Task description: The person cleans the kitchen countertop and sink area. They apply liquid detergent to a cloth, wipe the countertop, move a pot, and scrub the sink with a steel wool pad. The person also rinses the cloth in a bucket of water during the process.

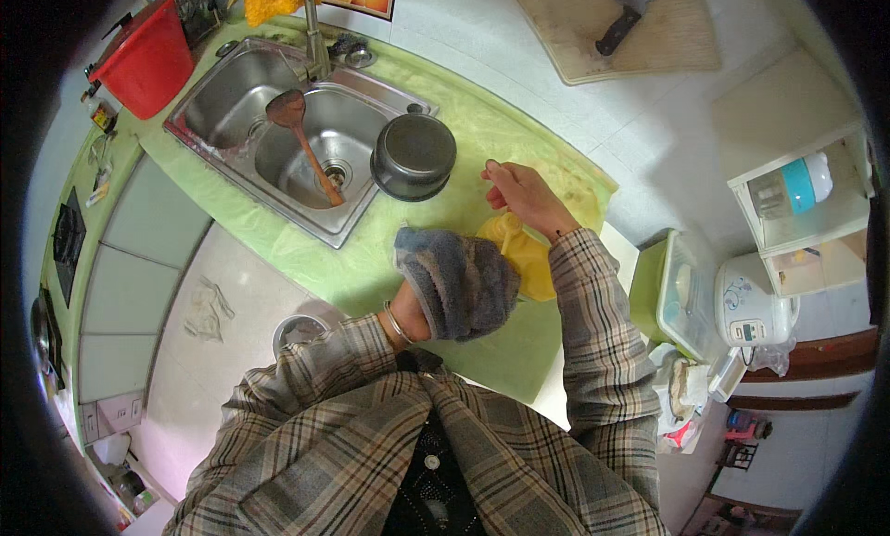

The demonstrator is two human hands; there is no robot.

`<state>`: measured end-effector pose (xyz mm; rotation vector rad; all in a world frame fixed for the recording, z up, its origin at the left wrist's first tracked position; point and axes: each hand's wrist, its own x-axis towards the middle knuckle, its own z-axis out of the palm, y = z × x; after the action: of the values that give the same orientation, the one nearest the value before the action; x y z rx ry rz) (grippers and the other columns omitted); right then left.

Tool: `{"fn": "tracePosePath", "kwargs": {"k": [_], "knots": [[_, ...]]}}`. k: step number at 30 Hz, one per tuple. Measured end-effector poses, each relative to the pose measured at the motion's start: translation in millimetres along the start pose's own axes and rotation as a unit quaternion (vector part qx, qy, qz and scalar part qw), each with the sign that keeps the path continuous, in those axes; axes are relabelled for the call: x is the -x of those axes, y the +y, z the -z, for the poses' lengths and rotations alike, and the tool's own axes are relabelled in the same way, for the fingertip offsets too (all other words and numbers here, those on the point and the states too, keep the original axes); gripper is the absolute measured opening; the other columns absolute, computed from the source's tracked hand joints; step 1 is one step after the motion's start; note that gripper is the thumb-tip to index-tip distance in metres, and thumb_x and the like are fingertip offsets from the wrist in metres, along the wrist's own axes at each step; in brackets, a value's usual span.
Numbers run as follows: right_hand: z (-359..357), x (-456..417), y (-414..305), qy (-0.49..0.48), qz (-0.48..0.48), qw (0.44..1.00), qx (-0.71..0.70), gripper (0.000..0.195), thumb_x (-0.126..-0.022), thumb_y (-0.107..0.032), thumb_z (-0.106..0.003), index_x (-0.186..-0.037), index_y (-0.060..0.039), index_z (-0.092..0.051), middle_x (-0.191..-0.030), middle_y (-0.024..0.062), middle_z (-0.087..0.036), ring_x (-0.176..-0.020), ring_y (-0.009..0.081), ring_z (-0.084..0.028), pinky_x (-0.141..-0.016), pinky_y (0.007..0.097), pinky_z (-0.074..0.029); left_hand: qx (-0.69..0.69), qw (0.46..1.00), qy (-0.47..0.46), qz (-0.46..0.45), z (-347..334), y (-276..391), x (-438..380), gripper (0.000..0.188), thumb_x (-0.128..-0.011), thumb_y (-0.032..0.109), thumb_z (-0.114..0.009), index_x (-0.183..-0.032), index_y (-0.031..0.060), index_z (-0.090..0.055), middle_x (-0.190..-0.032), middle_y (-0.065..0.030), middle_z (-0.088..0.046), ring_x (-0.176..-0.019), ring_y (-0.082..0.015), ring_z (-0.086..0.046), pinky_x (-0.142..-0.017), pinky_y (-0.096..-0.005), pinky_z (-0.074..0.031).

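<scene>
A dark grey terry cloth (pixel 455 282) is wrapped over my left hand (pixel 411 312), leaving only the wrist and a bangle in sight. Its fingers are hidden under the cloth. Just right of it, a yellow plastic bottle (pixel 535 265) with a pump-like top stands on the green counter (pixel 320 268). My right hand (pixel 523 192) is over the bottle's top, thumb and loosely curled fingers apart, with nothing visible in them. Whether its palm touches the top is hidden. Beyond my hands, an upturned dark metal pot (pixel 417 146) rests beside the sink.
A wooden spatula (pixel 304 146) leans in the double steel sink (pixel 348 233) under the faucet (pixel 316 46). A red bin (pixel 149 59) stands at the far left. To the right are a green lidded box (pixel 650 279) and a rice cooker (pixel 747 299). A cleaver (pixel 626 25) is against a cutting board (pixel 556 28).
</scene>
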<state>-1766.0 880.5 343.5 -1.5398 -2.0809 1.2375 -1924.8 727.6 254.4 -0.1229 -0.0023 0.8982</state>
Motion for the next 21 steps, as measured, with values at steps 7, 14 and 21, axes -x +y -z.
{"fn": "tracePosePath", "kwargs": {"k": [7, 14, 21], "knots": [[-3, 53, -20, 0.075, 0.115, 0.948, 0.289, 0.033, -0.084, -0.033, -0.068, -0.086, -0.0004, -0.065, -0.084, 0.0167, -0.066, -0.072, 0.0288, -0.061, -0.070, 0.0385, -0.049, -0.094, 0.995, -0.021, -0.024, 10, -4, -8, 0.053, -0.102, 0.044, -0.041, -0.140, 0.0071, -0.045, -0.140, -0.0122, -0.052, -0.127, -0.0278, -0.052, -0.112, -0.0426, -0.039], [1, 48, -11, 0.072, 0.105, 0.982, 0.142, 0.027, -0.083, -0.027, -0.068, -0.080, -0.0012, -0.065, -0.072, 0.0171, -0.063, -0.069, 0.0322, -0.064, -0.063, 0.0399, -0.050, -0.018, 0.999, 0.016, -0.039, 11, -7, -10, 0.046, -0.102, 0.038, -0.043, -0.131, 0.0037, -0.051, -0.129, -0.0159, -0.058, -0.117, -0.0287, -0.057, -0.107, -0.0399, -0.043], [6, 31, -18, 0.132, 0.103, 0.975, 0.148, 0.035, -0.089, -0.032, -0.065, -0.085, 0.0024, -0.066, -0.072, 0.0199, -0.065, -0.067, 0.0328, -0.066, -0.062, 0.0399, -0.050, -0.023, 0.998, 0.052, -0.038, 15, -5, -12, 0.047, -0.100, 0.041, -0.043, -0.125, 0.0026, -0.054, -0.122, -0.0145, -0.061, -0.114, -0.0289, -0.057, -0.103, -0.0383, -0.045]]}}
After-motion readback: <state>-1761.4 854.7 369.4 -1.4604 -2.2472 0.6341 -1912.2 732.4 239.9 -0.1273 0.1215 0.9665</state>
